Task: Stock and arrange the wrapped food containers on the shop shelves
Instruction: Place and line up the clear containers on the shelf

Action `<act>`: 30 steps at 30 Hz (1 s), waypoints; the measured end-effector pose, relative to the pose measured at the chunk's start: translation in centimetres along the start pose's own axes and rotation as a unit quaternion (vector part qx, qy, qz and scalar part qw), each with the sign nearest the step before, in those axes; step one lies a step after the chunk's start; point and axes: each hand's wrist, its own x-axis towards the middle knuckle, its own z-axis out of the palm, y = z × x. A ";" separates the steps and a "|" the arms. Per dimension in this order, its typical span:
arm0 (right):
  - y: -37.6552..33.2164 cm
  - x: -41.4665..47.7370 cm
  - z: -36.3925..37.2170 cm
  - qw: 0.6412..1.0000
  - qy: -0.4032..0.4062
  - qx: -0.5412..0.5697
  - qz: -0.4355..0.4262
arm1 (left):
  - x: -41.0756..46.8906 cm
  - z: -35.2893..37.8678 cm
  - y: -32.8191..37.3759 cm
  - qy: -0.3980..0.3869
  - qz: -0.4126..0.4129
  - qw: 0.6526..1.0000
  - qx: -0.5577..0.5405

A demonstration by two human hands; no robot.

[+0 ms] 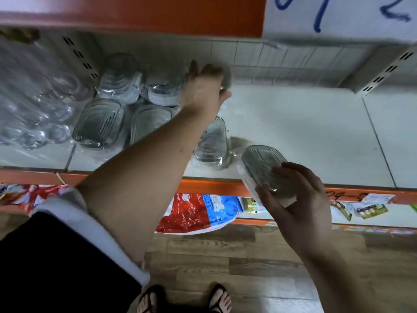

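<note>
Wrapped food container (262, 166), the nearest one, lies tilted in the right hand (300, 199) at lower right of the frame. The fingers curl round its lower end, just in front of the orange shelf edge (209, 184). Below it, a red and blue bag (198, 213) lies on the lower shelf above the wood floor (225, 256). On the white shelf (304, 132), at centre, a front container (211, 143) stands near the edge, partly behind the left forearm. To its left lie four more wrapped containers (99, 123), in two rows. Further back, at upper centre, the left hand (203, 89) grasps a blurred container (226, 76) near the tiled back wall, thumb beneath it.
</note>
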 end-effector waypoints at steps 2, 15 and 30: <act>-0.1 0.1 0.2 1.000 0.000 -0.002 -0.001 | -0.4 0.7 -0.4 -0.027 -0.026 0.999 0.021; -4.2 2.7 4.8 0.997 0.038 -0.008 -0.072 | -10.5 -0.5 -5.4 0.126 0.046 0.990 -0.037; -9.1 3.0 5.9 0.974 -0.107 -0.163 -0.116 | -19.0 -3.5 -6.9 0.146 0.041 0.987 -0.059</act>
